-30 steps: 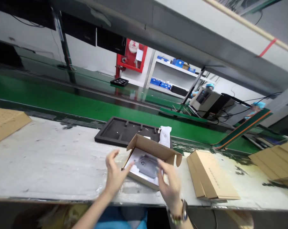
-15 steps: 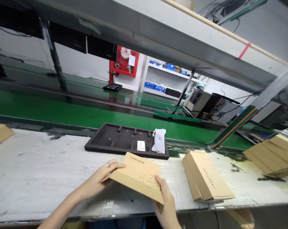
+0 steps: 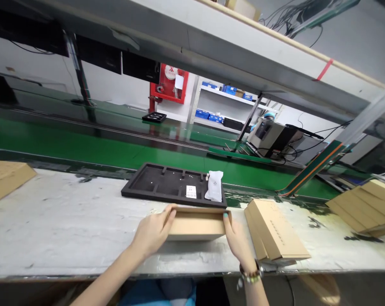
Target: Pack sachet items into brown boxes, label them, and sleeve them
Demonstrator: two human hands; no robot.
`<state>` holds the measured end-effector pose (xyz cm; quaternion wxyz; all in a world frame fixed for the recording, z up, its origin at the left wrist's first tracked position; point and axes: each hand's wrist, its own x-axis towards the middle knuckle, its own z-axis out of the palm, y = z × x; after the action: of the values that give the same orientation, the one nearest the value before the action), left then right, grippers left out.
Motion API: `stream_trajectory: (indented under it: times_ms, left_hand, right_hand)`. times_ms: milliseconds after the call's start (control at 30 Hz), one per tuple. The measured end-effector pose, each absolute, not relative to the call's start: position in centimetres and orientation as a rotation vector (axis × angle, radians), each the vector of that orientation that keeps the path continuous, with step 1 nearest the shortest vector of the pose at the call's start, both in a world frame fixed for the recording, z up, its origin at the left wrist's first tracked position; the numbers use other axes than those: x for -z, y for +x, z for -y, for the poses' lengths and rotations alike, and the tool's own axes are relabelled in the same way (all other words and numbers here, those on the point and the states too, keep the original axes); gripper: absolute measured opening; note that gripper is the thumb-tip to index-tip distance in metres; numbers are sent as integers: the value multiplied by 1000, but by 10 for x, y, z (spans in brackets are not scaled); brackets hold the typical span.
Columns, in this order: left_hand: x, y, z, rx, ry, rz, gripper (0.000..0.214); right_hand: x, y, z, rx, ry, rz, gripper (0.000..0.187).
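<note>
My left hand (image 3: 152,231) and my right hand (image 3: 237,241) grip a small kraft cardboard box (image 3: 197,225) by its two ends, just above or on the bench's front part. Its open side seems to face up and away from me, but its contents are hidden. Behind it lies a black foam tray (image 3: 157,183) with moulded compartments. A white pouch (image 3: 214,186) and a small printed label (image 3: 191,191) rest on that tray. To the right of my right hand sits a kraft carton (image 3: 275,231).
The worn white bench top (image 3: 67,225) holds more cardboard at far left (image 3: 4,180) and right (image 3: 364,206). A green conveyor belt (image 3: 84,146) runs behind it under a grey overhead shelf (image 3: 211,38). A co-worker (image 3: 269,115) stands beyond a machine (image 3: 270,138).
The box has turned from a tilted, flat, printed face to showing its long open side. My hands have moved to its ends, and it now sits nearer the tray.
</note>
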<state>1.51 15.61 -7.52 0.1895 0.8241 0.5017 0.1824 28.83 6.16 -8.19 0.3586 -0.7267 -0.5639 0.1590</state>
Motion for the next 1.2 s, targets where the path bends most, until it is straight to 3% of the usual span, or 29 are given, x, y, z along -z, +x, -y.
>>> stream_trajectory:
  times_ms: [67,167,400,633,867,1200]
  left_hand:
    - [51,21,-161,-477,2294,-1525,52]
    - [32,19,-167,-547,2276,-1439,39]
    - [29,8,-176,-636,1917,-1062,21]
    - [41,-1,-155,-570,1616,-926,41]
    - [33,-8,-153,-528,2018,-1049,32]
    - [39,-1,-167,-468,2018,-1084,37]
  right_hand:
    - [60,294,-72,-417,-1908,1507,52]
    - [38,295,-77,-400,-1847,1562,47]
    - [18,306,-67,-455,-1688,1707,32]
    - [50,299,-47,-292,-1708,1597,32]
    - [58,295,-50,-347,-1670,1444,29]
    - [54,304,-67,-360,-1615,1460,27]
